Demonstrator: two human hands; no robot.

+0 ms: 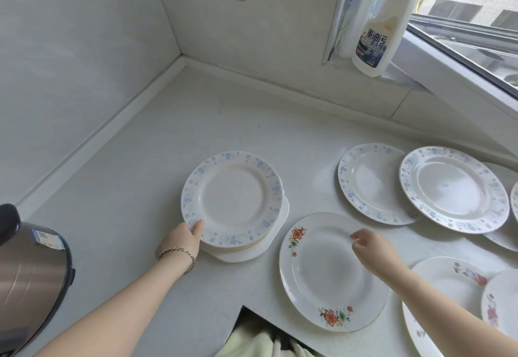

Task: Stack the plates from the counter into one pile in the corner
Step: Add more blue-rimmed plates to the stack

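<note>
A pile of several plates (232, 197) stands on the white counter (140, 188), topped by a plate with a blue floral rim. My left hand (182, 240) grips the pile's near left edge, thumb on the top rim. A plate with orange flowers (322, 281) lies to the right of the pile. My right hand (370, 244) hovers over its far rim, fingers curled, holding nothing. Two blue-rimmed plates (367, 183) (454, 188) overlap at the right. Pink-flowered plates (448, 286) lie at the bottom right.
The corner of the two walls (180, 55) lies beyond the pile. A steel rice cooker (28, 272) stands at the left edge. A cleaner spray bottle (384, 26) sits on the window ledge. The counter's front edge has a notch (244, 307) near my body.
</note>
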